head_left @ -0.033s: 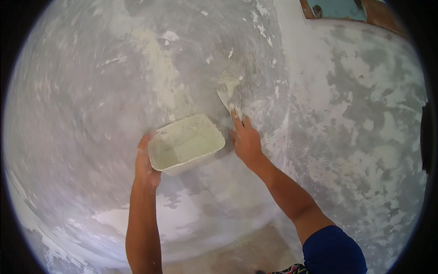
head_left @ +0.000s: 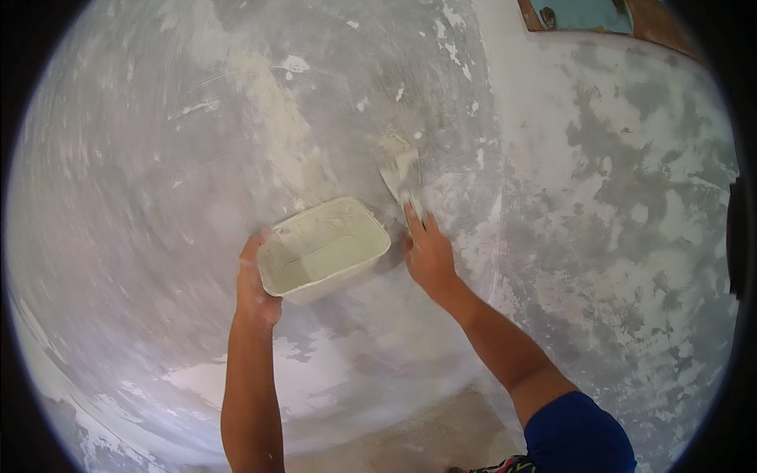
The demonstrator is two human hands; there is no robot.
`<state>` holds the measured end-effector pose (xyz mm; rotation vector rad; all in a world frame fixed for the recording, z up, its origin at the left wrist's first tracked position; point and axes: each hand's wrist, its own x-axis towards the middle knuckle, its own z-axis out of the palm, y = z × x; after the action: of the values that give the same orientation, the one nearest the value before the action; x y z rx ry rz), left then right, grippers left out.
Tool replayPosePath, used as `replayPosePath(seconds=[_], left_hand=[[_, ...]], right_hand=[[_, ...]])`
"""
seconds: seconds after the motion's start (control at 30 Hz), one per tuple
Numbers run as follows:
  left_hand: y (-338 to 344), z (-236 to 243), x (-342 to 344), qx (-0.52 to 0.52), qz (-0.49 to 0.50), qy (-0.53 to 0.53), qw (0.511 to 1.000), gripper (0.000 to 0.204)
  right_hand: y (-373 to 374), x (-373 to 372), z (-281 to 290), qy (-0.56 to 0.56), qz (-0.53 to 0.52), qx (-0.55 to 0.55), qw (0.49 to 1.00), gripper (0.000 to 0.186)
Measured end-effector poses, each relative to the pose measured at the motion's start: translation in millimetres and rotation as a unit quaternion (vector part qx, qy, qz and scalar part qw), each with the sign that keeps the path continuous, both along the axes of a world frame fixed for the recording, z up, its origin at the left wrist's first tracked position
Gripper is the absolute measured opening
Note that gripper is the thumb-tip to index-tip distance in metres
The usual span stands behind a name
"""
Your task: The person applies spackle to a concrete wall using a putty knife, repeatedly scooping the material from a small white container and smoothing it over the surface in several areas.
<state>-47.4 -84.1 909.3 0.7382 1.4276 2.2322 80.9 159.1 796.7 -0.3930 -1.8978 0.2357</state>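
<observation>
My left hand (head_left: 256, 280) grips the left end of a pale rectangular plastic tub (head_left: 323, 246), its thumb and fingers around the side. Whitish filler coats the tub's inner walls and lies in its bottom. To the right of the tub, my right hand (head_left: 430, 251) is closed on a putty knife (head_left: 402, 177), with the fingers stretched along it. The blade is smeared with filler and lies against the grey wall (head_left: 197, 158). A small patch of pale filler (head_left: 397, 143) shows at the blade's upper edge. The knife's handle is mostly hidden by my hand.
A long pale streak of filler (head_left: 280, 130) runs down the wall above the tub. An adjoining mottled wall (head_left: 607, 197) meets it at a corner on the right. Upper right is a brown-framed opening or panel (head_left: 583, 16). Brownish floor (head_left: 426, 437) shows below.
My right hand and the putty knife have shifted slightly down and right along the wall, leaving more filler showing above the blade. The tub and left hand have barely moved.
</observation>
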Motion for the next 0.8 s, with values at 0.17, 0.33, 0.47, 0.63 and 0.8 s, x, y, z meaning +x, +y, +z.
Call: replayPosePath(seconds=[0.17, 0.33, 0.47, 0.63, 0.8], left_hand=[[-4.7, -0.2, -13.9, 0.005, -0.006, -0.012, 1.000, 0.043], [-10.9, -4.0, -24.9, -0.002, -0.015, -0.038, 0.999, 0.039], [1.1, -3.2, -11.3, -0.005, -0.002, -0.050, 0.999, 0.039], [-0.1, -7.7, -7.0, 0.024, -0.006, -0.016, 1.000, 0.039], [-6.0, -10.4, -8.3, 0.031, 0.014, -0.026, 0.999, 0.042]], right_hand=[[-22.0, 46.7, -94.7, -0.093, 0.044, -0.049, 0.994, 0.072], [5.2, 64.4, -51.0, 0.032, 0.080, 0.062, 0.994, 0.067], [25.4, 57.7, 58.7, 0.148, 0.093, 0.138, 0.975, 0.065], [7.0, 31.2, 94.2, -0.006, 0.010, 0.040, 0.999, 0.069], [-9.8, 63.1, -14.1, -0.167, 0.016, 0.004, 0.986, 0.077]])
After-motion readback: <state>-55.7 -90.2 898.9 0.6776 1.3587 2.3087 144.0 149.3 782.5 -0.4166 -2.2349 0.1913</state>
